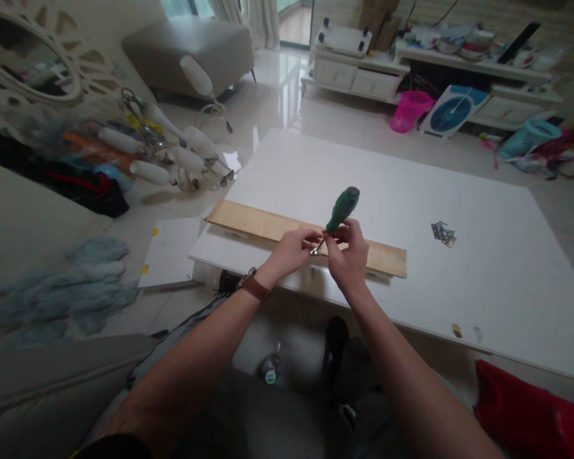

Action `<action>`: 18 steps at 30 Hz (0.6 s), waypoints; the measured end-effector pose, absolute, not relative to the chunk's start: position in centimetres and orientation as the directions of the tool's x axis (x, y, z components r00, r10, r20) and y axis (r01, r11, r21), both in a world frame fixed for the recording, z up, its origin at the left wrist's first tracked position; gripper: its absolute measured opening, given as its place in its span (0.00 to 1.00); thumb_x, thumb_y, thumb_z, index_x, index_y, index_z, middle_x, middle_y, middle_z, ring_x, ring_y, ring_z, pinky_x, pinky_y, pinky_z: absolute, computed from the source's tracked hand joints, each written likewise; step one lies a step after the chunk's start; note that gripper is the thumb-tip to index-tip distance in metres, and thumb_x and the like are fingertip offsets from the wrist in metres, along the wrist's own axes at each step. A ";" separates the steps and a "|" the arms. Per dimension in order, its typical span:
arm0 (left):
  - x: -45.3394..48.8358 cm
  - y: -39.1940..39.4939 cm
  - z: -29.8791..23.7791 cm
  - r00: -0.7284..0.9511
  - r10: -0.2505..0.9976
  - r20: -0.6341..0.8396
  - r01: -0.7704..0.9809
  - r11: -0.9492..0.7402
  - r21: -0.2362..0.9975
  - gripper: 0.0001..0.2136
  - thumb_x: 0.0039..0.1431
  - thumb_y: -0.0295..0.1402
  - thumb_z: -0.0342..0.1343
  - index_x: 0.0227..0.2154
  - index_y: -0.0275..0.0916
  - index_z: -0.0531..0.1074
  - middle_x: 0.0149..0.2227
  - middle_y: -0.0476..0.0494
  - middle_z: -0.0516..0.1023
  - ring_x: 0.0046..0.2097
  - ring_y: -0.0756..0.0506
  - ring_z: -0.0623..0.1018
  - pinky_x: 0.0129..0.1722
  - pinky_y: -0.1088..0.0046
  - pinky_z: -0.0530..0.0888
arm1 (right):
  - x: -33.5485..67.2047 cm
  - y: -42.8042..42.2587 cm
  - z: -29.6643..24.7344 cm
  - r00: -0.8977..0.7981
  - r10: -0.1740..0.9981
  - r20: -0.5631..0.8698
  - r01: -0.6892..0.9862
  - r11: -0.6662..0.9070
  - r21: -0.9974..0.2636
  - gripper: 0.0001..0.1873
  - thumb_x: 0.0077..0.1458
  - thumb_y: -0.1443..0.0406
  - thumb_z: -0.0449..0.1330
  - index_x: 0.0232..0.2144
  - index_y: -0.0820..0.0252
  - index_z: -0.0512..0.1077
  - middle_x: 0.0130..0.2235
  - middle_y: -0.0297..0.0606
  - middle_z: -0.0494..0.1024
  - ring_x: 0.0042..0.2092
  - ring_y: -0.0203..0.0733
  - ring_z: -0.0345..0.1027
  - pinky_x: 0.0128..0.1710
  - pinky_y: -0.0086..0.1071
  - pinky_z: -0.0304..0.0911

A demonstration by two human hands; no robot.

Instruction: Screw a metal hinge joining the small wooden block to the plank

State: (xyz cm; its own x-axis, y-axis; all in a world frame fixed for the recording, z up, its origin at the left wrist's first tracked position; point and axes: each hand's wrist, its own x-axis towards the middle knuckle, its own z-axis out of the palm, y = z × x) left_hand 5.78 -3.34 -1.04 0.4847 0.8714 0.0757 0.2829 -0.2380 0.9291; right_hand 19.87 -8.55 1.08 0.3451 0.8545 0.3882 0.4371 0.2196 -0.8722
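My right hand (348,252) grips a screwdriver (343,209) with a green handle, near where its shaft begins. The handle leans up and to the right, and the tip points down to the left. At that tip, the fingers of my left hand (294,250) are pinched around a small shiny metal piece (314,252), too small to name. Both hands are over a long wooden board (249,218), which lies along the near side of a large white panel (392,172). A brown-strapped watch is on my left wrist.
Small metal fittings (443,234) lie in a pile on the panel's right. A white box (172,250) stands on the floor at left, below a lamp with several white shades (189,156). A bottle (270,368) is near my feet; something red (526,408) is at lower right.
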 end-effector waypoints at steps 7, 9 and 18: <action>5.7 -3.6 -1.4 0.510 0.856 0.083 0.329 -0.284 0.901 0.20 0.51 0.11 0.53 0.42 0.36 0.80 0.40 0.44 0.86 0.43 0.47 0.84 0.47 0.71 0.79 | 19.8 -8.5 0.9 0.335 0.862 0.380 0.425 0.221 -0.878 0.11 0.57 0.68 0.61 0.43 0.51 0.70 0.36 0.33 0.84 0.38 0.43 0.78 0.38 0.38 0.72; 5.7 -3.6 -1.3 0.515 0.852 0.089 0.342 -0.299 0.891 0.19 0.52 0.11 0.54 0.41 0.36 0.80 0.39 0.44 0.86 0.42 0.47 0.84 0.46 0.72 0.79 | 19.8 -8.5 0.8 0.336 0.863 0.376 0.427 0.217 -0.878 0.11 0.56 0.68 0.61 0.42 0.52 0.70 0.35 0.33 0.84 0.37 0.42 0.78 0.37 0.37 0.72; 5.7 -3.7 -1.1 0.527 0.844 0.099 0.358 -0.326 0.875 0.12 0.57 0.15 0.56 0.37 0.35 0.80 0.37 0.44 0.85 0.38 0.47 0.82 0.41 0.73 0.77 | 19.8 -8.4 0.8 0.310 0.877 0.368 0.444 0.209 -0.871 0.10 0.56 0.68 0.61 0.41 0.52 0.69 0.36 0.34 0.84 0.37 0.43 0.79 0.37 0.38 0.73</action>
